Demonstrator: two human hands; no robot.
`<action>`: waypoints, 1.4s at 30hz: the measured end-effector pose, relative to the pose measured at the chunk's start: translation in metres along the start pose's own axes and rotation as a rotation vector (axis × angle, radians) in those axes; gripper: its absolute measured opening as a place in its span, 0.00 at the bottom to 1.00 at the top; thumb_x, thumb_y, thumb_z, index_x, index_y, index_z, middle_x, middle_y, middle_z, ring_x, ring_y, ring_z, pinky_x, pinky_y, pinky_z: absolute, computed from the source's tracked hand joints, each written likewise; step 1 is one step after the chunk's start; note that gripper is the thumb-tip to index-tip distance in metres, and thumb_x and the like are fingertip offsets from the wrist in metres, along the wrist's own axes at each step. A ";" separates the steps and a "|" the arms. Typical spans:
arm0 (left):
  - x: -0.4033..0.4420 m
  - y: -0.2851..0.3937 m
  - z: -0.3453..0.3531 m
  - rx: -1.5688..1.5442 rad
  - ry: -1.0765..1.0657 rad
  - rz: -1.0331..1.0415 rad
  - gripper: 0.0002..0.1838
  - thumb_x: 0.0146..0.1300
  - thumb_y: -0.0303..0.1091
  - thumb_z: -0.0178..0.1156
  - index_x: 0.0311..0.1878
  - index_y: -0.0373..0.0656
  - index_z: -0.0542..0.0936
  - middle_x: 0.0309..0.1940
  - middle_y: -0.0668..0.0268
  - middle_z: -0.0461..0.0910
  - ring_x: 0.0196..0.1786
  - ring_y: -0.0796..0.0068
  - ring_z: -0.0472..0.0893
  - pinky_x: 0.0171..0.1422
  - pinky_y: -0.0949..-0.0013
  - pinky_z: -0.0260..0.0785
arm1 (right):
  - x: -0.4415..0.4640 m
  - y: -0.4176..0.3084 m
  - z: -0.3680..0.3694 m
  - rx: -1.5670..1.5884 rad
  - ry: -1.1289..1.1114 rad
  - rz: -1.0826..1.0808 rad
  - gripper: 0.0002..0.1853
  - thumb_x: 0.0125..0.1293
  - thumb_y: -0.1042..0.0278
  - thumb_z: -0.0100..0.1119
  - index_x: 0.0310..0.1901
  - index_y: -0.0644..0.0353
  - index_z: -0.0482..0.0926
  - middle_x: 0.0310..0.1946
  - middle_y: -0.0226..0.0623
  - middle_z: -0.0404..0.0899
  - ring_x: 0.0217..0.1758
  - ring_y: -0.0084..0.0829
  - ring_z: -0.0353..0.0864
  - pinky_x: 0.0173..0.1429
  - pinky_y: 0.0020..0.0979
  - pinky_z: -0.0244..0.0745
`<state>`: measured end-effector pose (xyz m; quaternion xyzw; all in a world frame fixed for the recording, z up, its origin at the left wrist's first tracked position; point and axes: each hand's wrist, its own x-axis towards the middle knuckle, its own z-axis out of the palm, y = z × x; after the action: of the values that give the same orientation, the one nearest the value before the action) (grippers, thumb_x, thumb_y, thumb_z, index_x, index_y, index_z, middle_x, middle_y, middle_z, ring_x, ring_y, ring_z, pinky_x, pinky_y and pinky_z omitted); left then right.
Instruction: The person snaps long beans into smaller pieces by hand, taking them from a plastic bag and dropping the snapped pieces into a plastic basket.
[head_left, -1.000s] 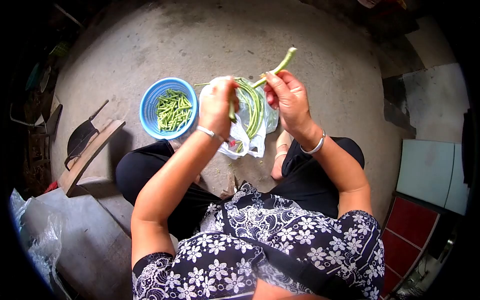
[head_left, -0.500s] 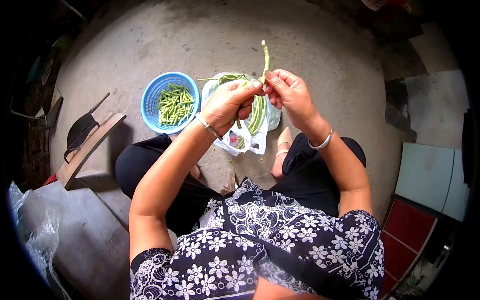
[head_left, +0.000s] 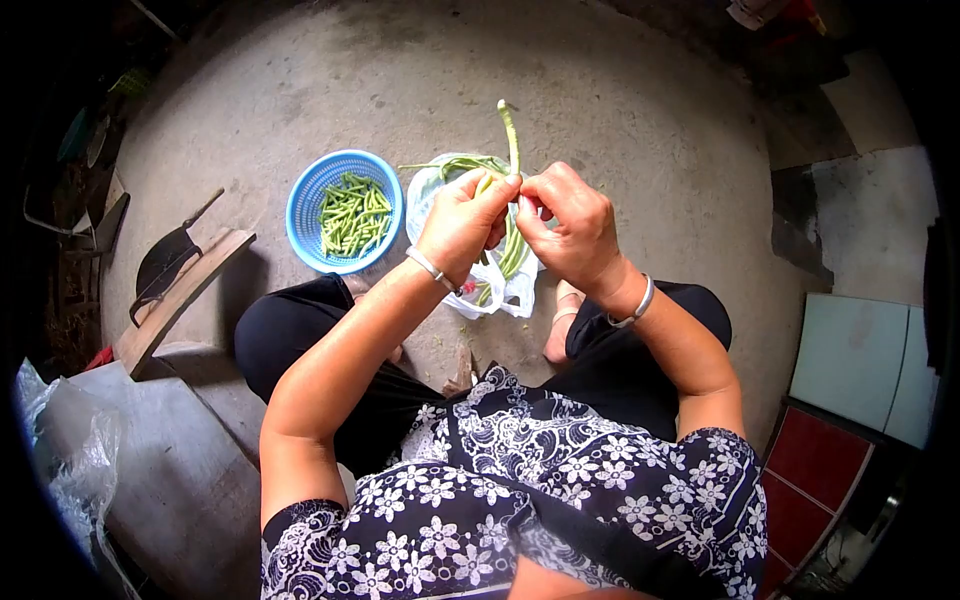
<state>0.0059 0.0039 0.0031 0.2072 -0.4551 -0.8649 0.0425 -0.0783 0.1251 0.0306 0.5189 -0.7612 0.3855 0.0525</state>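
My left hand (head_left: 465, 222) is closed around a green long bean (head_left: 510, 138), whose pale end stands up above the thumb. Close against its fingertips, my right hand (head_left: 570, 225) is pinched shut; whatever lies between its thumb and fingers is too small to make out. Beneath both hands, a white plastic bag (head_left: 515, 298) lies on the floor with whole long beans (head_left: 515, 250) in and across it. Left of it stands a blue plastic basket (head_left: 297, 215) holding many short-cut bean pieces (head_left: 355, 215).
The concrete floor (head_left: 400, 80) spreads ahead. At left, a cleaver-like blade (head_left: 165, 262) is by a wooden board (head_left: 190, 290), near a grey slab (head_left: 170, 450) with clear plastic (head_left: 85, 470). A red-tiled block (head_left: 815, 455) is at right. My knees and feet flank the bag.
My right hand has come off the upright bean and slid down beside the left thumb. The bean now stands in the left hand alone, shifted slightly left. The view has tilted a little.
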 end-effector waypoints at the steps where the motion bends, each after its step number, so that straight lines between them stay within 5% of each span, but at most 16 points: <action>1: 0.000 0.000 -0.001 -0.005 -0.024 -0.006 0.10 0.65 0.38 0.53 0.31 0.44 0.71 0.17 0.77 0.63 0.16 0.87 0.59 0.19 0.81 0.50 | 0.002 0.000 -0.003 0.010 0.000 0.003 0.04 0.51 0.75 0.57 0.30 0.61 0.75 0.25 0.39 0.72 0.24 0.37 0.77 0.27 0.34 0.71; 5: -0.006 0.009 -0.001 -0.015 -0.156 -0.065 0.10 0.66 0.38 0.52 0.32 0.43 0.72 0.16 0.77 0.62 0.15 0.87 0.57 0.19 0.81 0.48 | 0.015 0.029 -0.016 -0.075 0.137 0.125 0.03 0.54 0.73 0.57 0.30 0.61 0.75 0.24 0.35 0.71 0.22 0.30 0.75 0.26 0.29 0.69; 8: -0.008 0.012 -0.001 -0.050 -0.256 -0.148 0.11 0.66 0.38 0.51 0.32 0.41 0.72 0.15 0.77 0.60 0.15 0.87 0.56 0.18 0.81 0.47 | 0.022 0.062 -0.023 0.329 0.128 0.462 0.09 0.64 0.65 0.54 0.34 0.63 0.77 0.22 0.23 0.70 0.20 0.16 0.67 0.23 0.22 0.63; 11: -0.009 0.014 -0.001 0.022 -0.347 -0.219 0.12 0.66 0.39 0.51 0.32 0.40 0.73 0.14 0.78 0.59 0.15 0.88 0.56 0.18 0.81 0.47 | 0.030 0.048 -0.037 0.987 -0.173 0.837 0.12 0.66 0.62 0.52 0.36 0.62 0.78 0.21 0.22 0.70 0.18 0.11 0.61 0.22 0.17 0.57; 12: -0.009 0.015 0.000 0.034 -0.357 -0.261 0.13 0.66 0.39 0.51 0.33 0.38 0.74 0.14 0.78 0.59 0.15 0.89 0.55 0.19 0.82 0.47 | 0.028 0.050 -0.035 1.114 -0.252 0.852 0.15 0.66 0.60 0.52 0.47 0.63 0.76 0.20 0.20 0.68 0.18 0.11 0.59 0.21 0.14 0.54; 15: -0.009 0.015 -0.003 0.097 -0.457 -0.318 0.14 0.66 0.40 0.52 0.34 0.38 0.75 0.14 0.79 0.58 0.15 0.89 0.55 0.19 0.82 0.46 | 0.025 0.052 -0.033 1.214 -0.395 0.819 0.15 0.66 0.61 0.52 0.48 0.63 0.75 0.21 0.20 0.68 0.18 0.11 0.58 0.21 0.13 0.54; 23: -0.008 0.020 0.008 0.436 -0.217 0.029 0.12 0.61 0.40 0.59 0.37 0.40 0.78 0.23 0.78 0.70 0.23 0.90 0.65 0.25 0.82 0.55 | 0.021 0.044 -0.025 1.321 -0.296 0.864 0.08 0.65 0.63 0.54 0.36 0.59 0.74 0.20 0.24 0.71 0.17 0.12 0.64 0.21 0.14 0.58; 32: 0.000 0.010 0.003 0.021 0.055 0.036 0.11 0.63 0.39 0.55 0.30 0.42 0.76 0.15 0.77 0.65 0.15 0.86 0.60 0.19 0.80 0.50 | 0.015 0.030 -0.011 1.247 -0.066 0.860 0.07 0.65 0.65 0.55 0.34 0.57 0.70 0.22 0.27 0.74 0.18 0.14 0.68 0.20 0.14 0.62; 36: 0.019 0.002 -0.026 -0.160 0.388 0.066 0.11 0.64 0.41 0.52 0.31 0.44 0.73 0.13 0.73 0.62 0.12 0.81 0.59 0.15 0.77 0.50 | 0.010 0.027 -0.010 1.172 0.090 0.794 0.08 0.64 0.64 0.56 0.33 0.57 0.70 0.22 0.27 0.74 0.17 0.13 0.68 0.19 0.13 0.61; 42: 0.014 0.015 -0.021 -0.073 0.141 -0.023 0.13 0.63 0.43 0.53 0.29 0.44 0.72 0.20 0.71 0.70 0.16 0.82 0.63 0.19 0.79 0.55 | 0.013 0.032 -0.018 1.238 -0.115 0.850 0.08 0.64 0.63 0.55 0.34 0.57 0.72 0.21 0.27 0.75 0.17 0.13 0.68 0.19 0.13 0.60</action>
<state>0.0000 -0.0244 0.0007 0.2712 -0.4167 -0.8647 0.0720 -0.1162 0.1324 0.0325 0.1345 -0.5417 0.7023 -0.4419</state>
